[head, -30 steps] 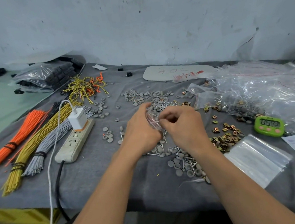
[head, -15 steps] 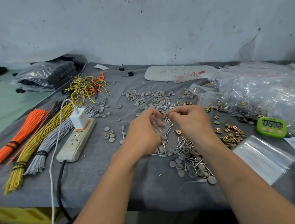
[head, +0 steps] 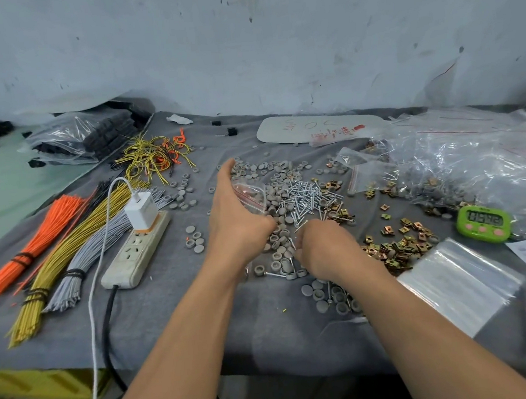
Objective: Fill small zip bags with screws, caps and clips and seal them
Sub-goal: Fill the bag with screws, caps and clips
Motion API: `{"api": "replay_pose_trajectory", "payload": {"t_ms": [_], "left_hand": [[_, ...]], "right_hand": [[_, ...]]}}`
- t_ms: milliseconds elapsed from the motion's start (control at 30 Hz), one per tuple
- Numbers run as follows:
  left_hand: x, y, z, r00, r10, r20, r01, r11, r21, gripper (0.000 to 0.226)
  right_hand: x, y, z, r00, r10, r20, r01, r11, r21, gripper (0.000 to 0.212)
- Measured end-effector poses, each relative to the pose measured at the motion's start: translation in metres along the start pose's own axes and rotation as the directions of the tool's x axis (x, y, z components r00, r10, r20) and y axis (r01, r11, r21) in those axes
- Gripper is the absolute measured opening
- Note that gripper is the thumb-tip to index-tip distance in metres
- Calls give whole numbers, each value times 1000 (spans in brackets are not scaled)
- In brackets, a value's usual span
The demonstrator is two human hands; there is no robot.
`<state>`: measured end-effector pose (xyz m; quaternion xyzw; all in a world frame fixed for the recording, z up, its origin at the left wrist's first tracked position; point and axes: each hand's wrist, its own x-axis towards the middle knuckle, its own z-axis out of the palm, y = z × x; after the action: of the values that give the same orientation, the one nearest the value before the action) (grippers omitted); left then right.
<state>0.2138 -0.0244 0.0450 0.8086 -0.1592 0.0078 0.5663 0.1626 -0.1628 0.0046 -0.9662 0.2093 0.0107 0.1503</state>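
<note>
Whereas half a second ago both hands met on the small zip bag [head: 250, 194] at mid-frame, they are now apart. The left hand [head: 236, 220] alone grasps the bag, thumb raised toward the upper middle of the frame, with the bag's red-striped mouth turned toward the screws [head: 306, 197]. The right hand [head: 325, 249] has let go of the bag and dropped lower, just right of centre, onto the grey caps [head: 278, 249] and loose screws on the table [head: 158, 329]. Its fingers [head: 303, 238] are curled down into the pile; whether they pinch anything cannot be told. Brass clips [head: 396, 245] lie scattered just right of that hand.

At the right edge a green timer [head: 483, 224] shows digits beginning 05; the last two are blurred. A white board [head: 312, 126] at the upper middle bears red handwriting and a small red printed label, neither sharp enough to read. A stack of empty bags [head: 456, 284] lies at the lower right, near the right forearm.
</note>
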Motion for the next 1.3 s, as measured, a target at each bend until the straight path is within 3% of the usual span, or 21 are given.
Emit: {"api": "replay_pose_trajectory", "payload": {"t_ms": [133,233,433,500,700,833,1200,1300], "left_hand": [[1,0,3,996,81,-23,-75,978,193,111],[3,-2,8,999,48,-4,-46,966,255,111],[3,-5,11,998,-47,39,40,987,153,54],[3,-6,11,996,-64,56,56,988,142,48],[3,-6,11,992,-66,110,53,992,113,47],[1,-6,10,988,-67,138,52,992,112,47],[1,-7,8,988,-56,147,36,991,133,50],[1,-8,6,988,-48,143,28,989,143,52]], "right_hand": [[-2,-2,2,998,-58,-39,61,996,64,17],[-3,-5,3,997,-45,-60,49,997,61,16],[-4,-2,0,998,-39,-57,39,999,5,15],[-5,0,0,997,-28,-72,24,998,-52,16],[-5,0,-2,997,59,-58,-62,997,-46,26],[-6,-3,-4,988,96,-118,-108,989,-99,12],[8,1,-6,988,126,-94,-141,975,-172,15],[5,3,-8,981,122,-152,-146,976,-160,17]]}}
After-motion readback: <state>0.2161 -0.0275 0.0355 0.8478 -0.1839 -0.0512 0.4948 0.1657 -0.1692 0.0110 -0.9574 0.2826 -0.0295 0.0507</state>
